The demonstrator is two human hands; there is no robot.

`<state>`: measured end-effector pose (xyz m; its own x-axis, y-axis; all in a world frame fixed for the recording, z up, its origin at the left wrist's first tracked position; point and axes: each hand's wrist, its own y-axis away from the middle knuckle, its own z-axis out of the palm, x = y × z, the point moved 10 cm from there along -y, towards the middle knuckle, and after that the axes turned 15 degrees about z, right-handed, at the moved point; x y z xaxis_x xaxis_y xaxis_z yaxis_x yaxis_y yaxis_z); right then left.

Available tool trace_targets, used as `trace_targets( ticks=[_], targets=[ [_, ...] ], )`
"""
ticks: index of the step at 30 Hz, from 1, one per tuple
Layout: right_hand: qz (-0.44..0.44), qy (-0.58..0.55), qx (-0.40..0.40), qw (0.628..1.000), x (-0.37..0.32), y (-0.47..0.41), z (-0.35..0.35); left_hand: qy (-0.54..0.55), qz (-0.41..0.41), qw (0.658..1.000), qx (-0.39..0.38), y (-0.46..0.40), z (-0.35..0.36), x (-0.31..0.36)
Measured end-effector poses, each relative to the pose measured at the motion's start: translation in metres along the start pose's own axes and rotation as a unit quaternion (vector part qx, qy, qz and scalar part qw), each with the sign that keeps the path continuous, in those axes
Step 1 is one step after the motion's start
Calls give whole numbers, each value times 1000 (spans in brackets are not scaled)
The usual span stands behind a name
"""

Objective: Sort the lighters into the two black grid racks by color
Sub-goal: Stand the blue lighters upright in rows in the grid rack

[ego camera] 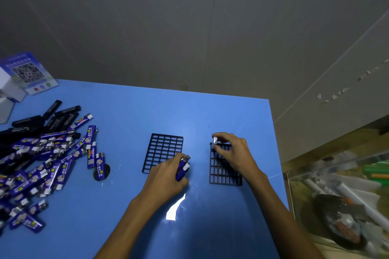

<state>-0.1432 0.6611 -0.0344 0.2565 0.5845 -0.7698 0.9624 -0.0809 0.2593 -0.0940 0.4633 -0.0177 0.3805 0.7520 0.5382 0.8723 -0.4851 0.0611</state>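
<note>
Gripped in the left hand [168, 174] are at least two blue lighters [182, 168], fingers curled round their bodies, metal heads pointing away from the person; the hand lies over the near right corner of the left grid rack [162, 151]. Right hand [233, 154] pinches one lighter [215, 142] by its silver head between thumb and fingertips, holding it upright at the far left corner of the right grid rack [224, 171]; its body colour cannot be told, being dark against the rack. Whether its base sits in a cell is not clear.

Both racks lie flat on the blue table [130, 206], side by side and apart, the left one showing no lighters in its visible cells. A bright glare patch sits on the table surface between the forearms.

Further left, well apart from the racks, lies a loose pile of blue lighters [42, 166], with black lighters [56, 115] at its far side. Beyond these, at the far left corner, stands a card with a QR code [28, 72].
</note>
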Motion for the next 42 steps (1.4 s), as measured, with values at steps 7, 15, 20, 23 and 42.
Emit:
trace_targets(
  ticks=[7,15,20,23,42],
  targets=[
    [11,-23,6,1000,3,1,-3,7,-2,1000,-7,-2,3,0],
    [17,-35,-5,999,4,7,-2,10,3,1000,-12,-3,5,2],
    [19,29,7,999,1,12,2,1,7,1000,-15,-3,3,3],
    [29,93,30,995,-1,15,-4,-6,11,1000,-14,-4,0,5],
    [-19,-58,-97,993,-53,84,18,-50,31,997,-59,-1,10,30]
  ],
)
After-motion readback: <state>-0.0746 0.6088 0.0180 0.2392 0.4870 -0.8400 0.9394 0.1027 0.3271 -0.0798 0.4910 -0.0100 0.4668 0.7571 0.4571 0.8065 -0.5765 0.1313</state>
